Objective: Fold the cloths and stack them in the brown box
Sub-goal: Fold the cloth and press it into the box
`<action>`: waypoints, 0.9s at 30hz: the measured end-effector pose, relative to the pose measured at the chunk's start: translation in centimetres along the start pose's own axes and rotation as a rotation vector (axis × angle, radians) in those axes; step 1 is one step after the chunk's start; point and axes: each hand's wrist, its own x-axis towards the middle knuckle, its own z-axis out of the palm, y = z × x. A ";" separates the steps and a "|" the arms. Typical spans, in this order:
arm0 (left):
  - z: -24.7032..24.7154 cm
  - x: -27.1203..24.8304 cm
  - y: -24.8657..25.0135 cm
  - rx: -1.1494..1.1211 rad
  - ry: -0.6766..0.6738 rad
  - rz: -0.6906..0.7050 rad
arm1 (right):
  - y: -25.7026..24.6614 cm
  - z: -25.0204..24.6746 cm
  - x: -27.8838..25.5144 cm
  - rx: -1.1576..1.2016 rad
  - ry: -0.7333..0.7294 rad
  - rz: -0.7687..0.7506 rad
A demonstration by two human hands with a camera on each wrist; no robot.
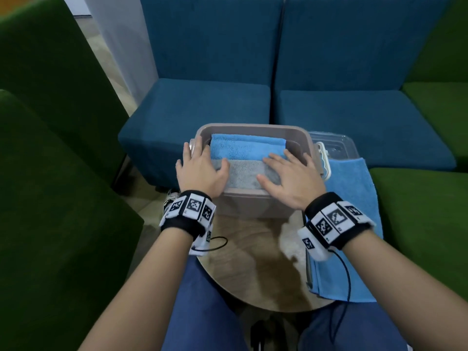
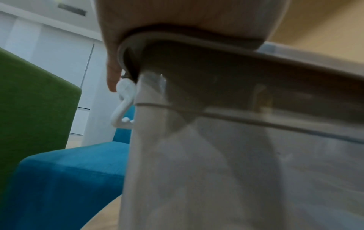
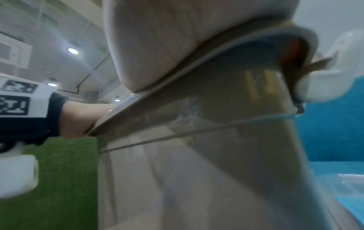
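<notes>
The brown box point(image 1: 253, 128) stands at the far side of the round wooden table point(image 1: 253, 262). Inside it a folded blue cloth point(image 1: 247, 148) lies at the back and a folded grey cloth point(image 1: 244, 173) at the front. My left hand point(image 1: 202, 168) lies flat over the box's left rim and the grey cloth's left end. My right hand point(image 1: 291, 176) presses flat on the grey cloth's right end. Another blue cloth point(image 1: 352, 224) lies spread on the table's right side. Both wrist views show a palm on the box rim point(image 2: 216, 45) point(image 3: 197, 68) from below.
A clear lid point(image 1: 334, 145) with a white latch point(image 1: 325, 160) lies right of the box. Blue sofa seats point(image 1: 202, 107) stand behind the table, green chairs point(image 1: 50, 173) to the left and right. My knees sit under the table's near edge.
</notes>
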 end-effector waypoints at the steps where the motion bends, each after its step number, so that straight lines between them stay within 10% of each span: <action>1: 0.1 0.7 0.2 -0.013 0.002 -0.004 | 0.3 0.0 0.7 0.002 0.001 0.005; 22: 1.5 6.5 1.6 -0.052 0.004 -0.020 | 2.6 -0.5 6.5 0.086 0.217 0.045; 27: 1.3 5.1 1.3 -0.134 0.047 -0.011 | 3.0 0.4 3.1 0.468 0.654 0.023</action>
